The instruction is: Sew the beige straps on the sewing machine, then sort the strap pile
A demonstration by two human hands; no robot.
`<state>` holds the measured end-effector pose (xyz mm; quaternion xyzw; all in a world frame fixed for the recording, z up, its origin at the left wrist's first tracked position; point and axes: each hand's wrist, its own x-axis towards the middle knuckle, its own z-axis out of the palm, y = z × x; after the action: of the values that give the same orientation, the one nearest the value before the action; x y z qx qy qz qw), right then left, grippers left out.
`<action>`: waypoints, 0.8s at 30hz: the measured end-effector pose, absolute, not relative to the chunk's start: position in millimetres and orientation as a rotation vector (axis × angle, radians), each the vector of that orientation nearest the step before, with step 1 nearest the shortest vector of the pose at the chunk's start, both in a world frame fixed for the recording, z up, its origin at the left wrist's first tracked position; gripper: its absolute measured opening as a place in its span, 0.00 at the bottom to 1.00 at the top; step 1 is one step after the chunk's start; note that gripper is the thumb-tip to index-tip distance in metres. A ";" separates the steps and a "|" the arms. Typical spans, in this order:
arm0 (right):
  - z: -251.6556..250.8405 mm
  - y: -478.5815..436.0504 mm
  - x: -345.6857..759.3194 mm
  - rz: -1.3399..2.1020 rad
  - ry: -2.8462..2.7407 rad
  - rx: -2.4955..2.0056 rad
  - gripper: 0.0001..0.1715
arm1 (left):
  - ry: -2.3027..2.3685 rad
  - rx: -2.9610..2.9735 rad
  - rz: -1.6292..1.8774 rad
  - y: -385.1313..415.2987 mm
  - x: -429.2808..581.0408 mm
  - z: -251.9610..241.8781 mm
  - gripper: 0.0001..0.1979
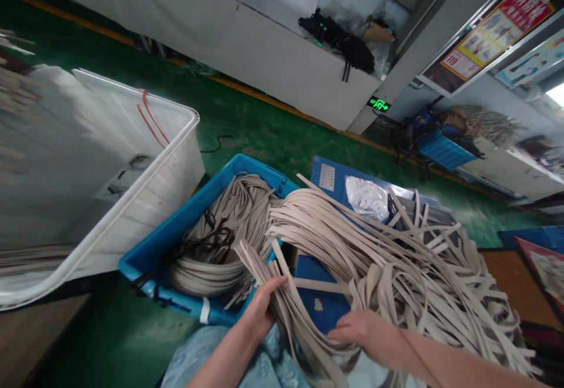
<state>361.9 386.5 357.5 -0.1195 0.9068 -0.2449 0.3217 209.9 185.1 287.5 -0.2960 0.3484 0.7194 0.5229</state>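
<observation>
My left hand (261,309) is wrapped around a bundle of flat beige strips (299,329), the cut ends fanned upward past the thumb. Lower down, the bundle curves beneath my right hand (361,330), whose fingers are curled onto strips; how many it grips is hidden. Just beyond both hands, a large heap of the same strips (343,229) spreads over a blue surface and to the right. To the left, a blue crate (176,223) holds coiled strips (202,273) with dark ties among them.
A big white tub (176,159) with red cords over its rim stands at left. Behind the heap lies a clear plastic bag (365,197) on a blue box (326,174). A long white-sided bench (264,41) runs across the back, beyond green floor (247,124).
</observation>
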 end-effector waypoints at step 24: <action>295.8 354.4 226.2 -0.542 2.513 -0.001 0.23 | 0.910 -1.022 1.842 149.0 218.6 274.1 0.03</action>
<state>226.2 354.4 295.8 -0.0003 0.9379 -0.2022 0.2817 218.6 149.0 274.1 -0.4059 0.3614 0.7320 0.4109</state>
